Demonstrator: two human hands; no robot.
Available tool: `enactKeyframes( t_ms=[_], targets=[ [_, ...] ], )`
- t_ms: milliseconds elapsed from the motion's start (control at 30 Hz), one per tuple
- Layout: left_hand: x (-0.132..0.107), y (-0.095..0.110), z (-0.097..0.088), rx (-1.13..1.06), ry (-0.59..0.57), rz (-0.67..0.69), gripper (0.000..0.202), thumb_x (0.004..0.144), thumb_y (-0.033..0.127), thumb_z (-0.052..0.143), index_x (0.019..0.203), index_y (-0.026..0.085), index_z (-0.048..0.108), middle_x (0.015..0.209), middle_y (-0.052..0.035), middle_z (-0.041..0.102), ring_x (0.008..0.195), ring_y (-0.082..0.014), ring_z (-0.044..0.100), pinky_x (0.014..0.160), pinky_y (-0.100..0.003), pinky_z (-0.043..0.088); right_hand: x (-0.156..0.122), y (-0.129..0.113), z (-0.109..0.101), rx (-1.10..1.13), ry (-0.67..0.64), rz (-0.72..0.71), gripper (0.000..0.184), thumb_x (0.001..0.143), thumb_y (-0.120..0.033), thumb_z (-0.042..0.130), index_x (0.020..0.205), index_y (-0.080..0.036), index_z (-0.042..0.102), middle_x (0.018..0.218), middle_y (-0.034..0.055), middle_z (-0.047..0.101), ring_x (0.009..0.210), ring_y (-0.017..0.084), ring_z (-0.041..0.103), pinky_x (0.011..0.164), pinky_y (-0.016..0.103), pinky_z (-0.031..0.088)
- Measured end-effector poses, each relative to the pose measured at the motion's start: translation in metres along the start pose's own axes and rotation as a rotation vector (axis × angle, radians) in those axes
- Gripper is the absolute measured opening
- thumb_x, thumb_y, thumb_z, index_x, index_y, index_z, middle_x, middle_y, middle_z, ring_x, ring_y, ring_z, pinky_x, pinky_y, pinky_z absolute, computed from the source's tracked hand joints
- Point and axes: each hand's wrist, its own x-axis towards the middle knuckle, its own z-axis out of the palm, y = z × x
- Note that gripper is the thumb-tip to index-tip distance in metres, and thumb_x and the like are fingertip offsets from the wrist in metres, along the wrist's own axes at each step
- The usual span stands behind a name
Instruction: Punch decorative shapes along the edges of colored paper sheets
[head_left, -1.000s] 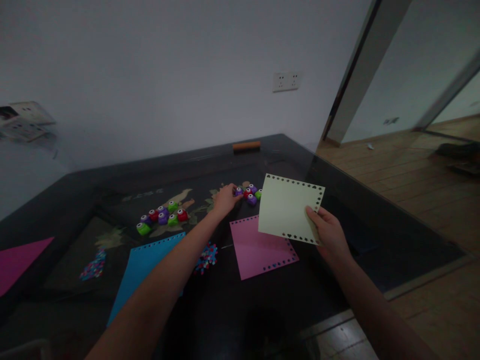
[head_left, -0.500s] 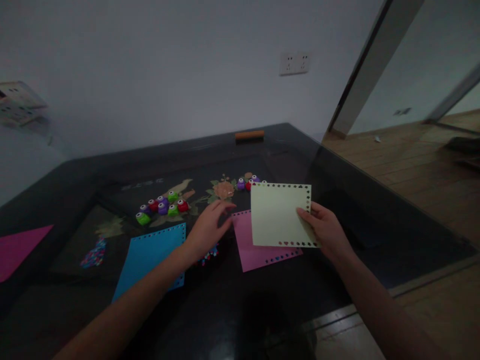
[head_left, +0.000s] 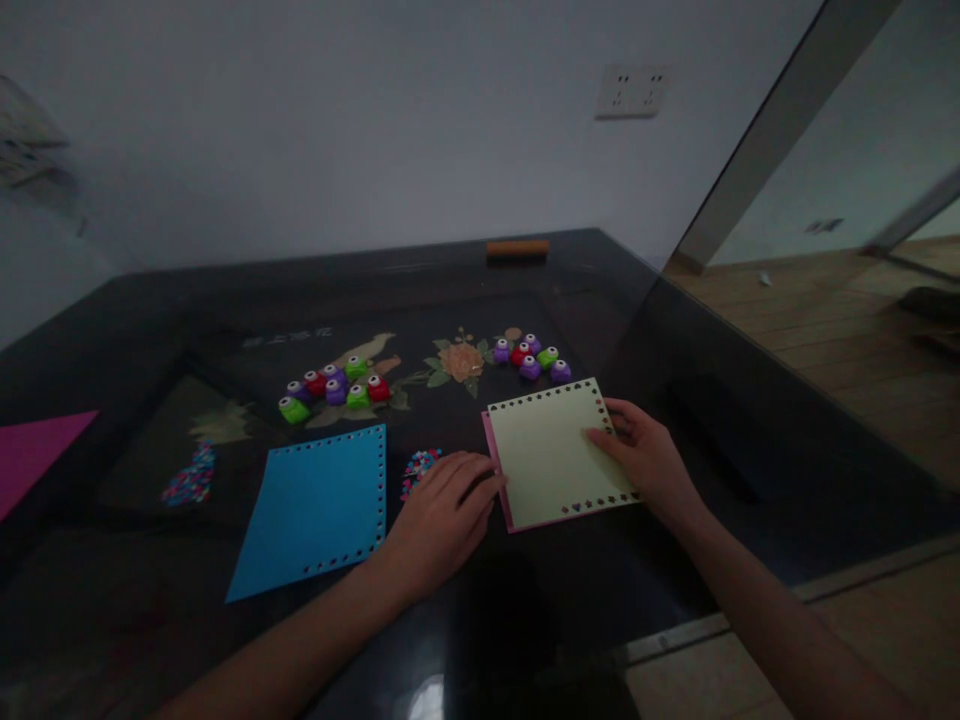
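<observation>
A pale yellow paper sheet point(head_left: 551, 455) with small shapes punched along its edges lies over a pink sheet point(head_left: 493, 450), of which only a strip shows at the left and bottom. My right hand point(head_left: 641, 455) grips the yellow sheet's right edge, thumb on top and fingers beneath. At the sheets' left edge, the fingertips of my left hand point(head_left: 446, 510) touch the paper, fingers bent and slightly apart. Just behind that hand sits a small pile of coloured confetti bits point(head_left: 418, 470), partly covered by it. A blue punched sheet point(head_left: 322, 505) lies to the left.
Several colourful eye-topped punches stand in a left group point(head_left: 334, 385) and a right group point(head_left: 529, 357). More confetti point(head_left: 191, 475) and a magenta sheet point(head_left: 41, 450) lie at the left. An orange-brown stick point(head_left: 517, 248) rests near the wall on the dark glossy table point(head_left: 420, 290).
My right hand has lowered the yellow sheet onto the pink one, now nearly lined up. My left hand has come down and nearer, to the sheets' left edge. The view has shifted slightly.
</observation>
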Motion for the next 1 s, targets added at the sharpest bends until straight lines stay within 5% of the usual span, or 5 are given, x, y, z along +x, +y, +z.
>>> enactKeyframes(
  t_ms=[633,1000],
  targets=[
    [-0.0011,0.0038,0.0042,0.107,-0.154,-0.083,0.039,0.087,0.019,0.053,0.126,0.017,0.054,0.131,-0.0133,0.056,0.122,-0.0274,0.05,0.106,-0.05,0.038,-0.0014,-0.003,0.0063,0.001,-0.041,-0.035,0.064,0.065,-0.034,0.073,0.123,-0.023,0.049,0.093,0.0078,0.072,0.074,0.025,0.07,0.058,0.035,0.056],
    [-0.0008,0.0031,0.005,0.093,-0.145,-0.096,0.038,0.087,0.019,0.053,0.126,0.018,0.055,0.13,-0.0126,0.057,0.122,-0.0282,0.05,0.104,-0.053,0.039,-0.0039,-0.0089,0.0078,-0.062,-0.035,-0.038,0.061,0.067,-0.034,0.071,0.122,-0.022,0.049,0.096,0.0088,0.072,0.076,0.026,0.07,0.059,0.036,0.056]
  ],
)
